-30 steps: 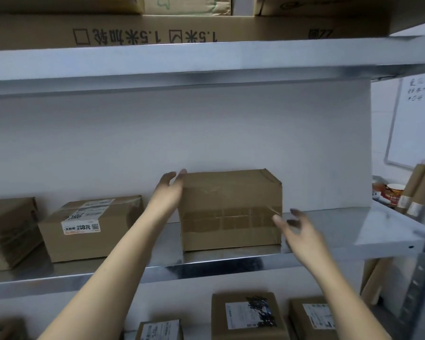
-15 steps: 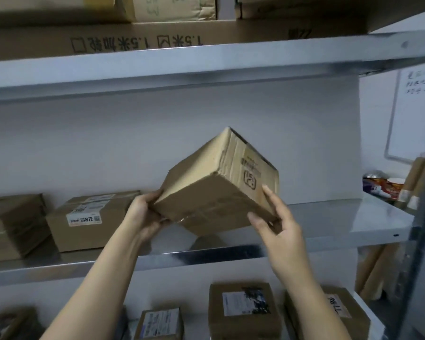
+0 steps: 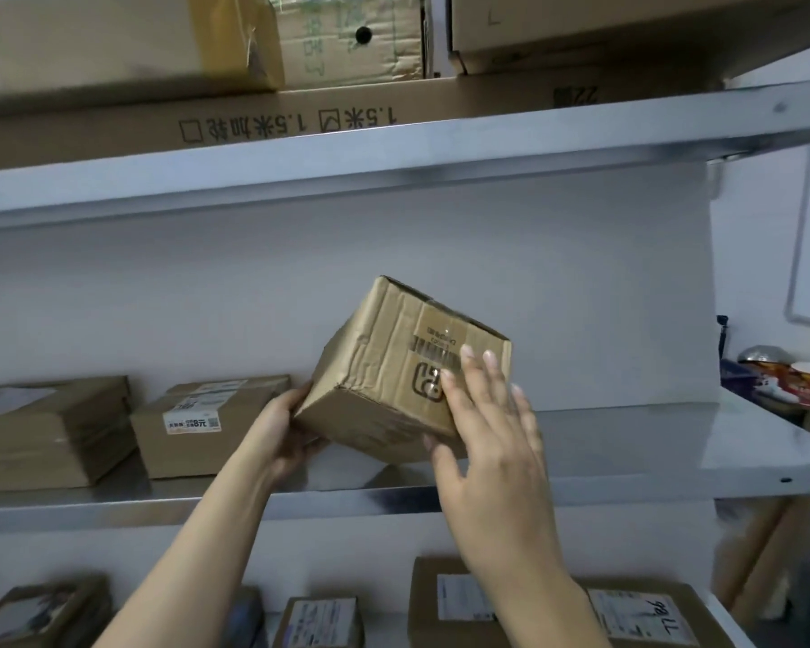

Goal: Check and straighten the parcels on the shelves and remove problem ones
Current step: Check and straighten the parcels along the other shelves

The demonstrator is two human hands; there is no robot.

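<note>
Parcel (image 3: 394,381): a small, creased cardboard box held clear above the middle shelf (image 3: 627,460), tipped on one corner with its printed, taped face turned toward you.
Left hand (image 3: 286,432): you cup the parcel's low left corner; the fingers go out of sight behind it, so I judge they wrap that corner.
Right hand (image 3: 492,427): your fingers lie straight and spread on the printed face, with the thumb near the bottom edge. This hand presses and steadies the parcel and is not clenched.
Why held so: the tilt most likely lets you check the faces, the tape and the dents — the left face is visibly wrinkled.
Edges: the lowest corner hangs just above the middle shelf's front lip, without touching it.
Open room: the middle shelf is bare to the right of the parcel, out toward its right end. The upper shelf (image 3: 394,166) sits well above the middle shelf, so you have headroom to turn the parcel.
Neighbours: a labelled box (image 3: 207,427) stands on the middle shelf to the left, near your left hand — mind it when you set the parcel down.
</note>
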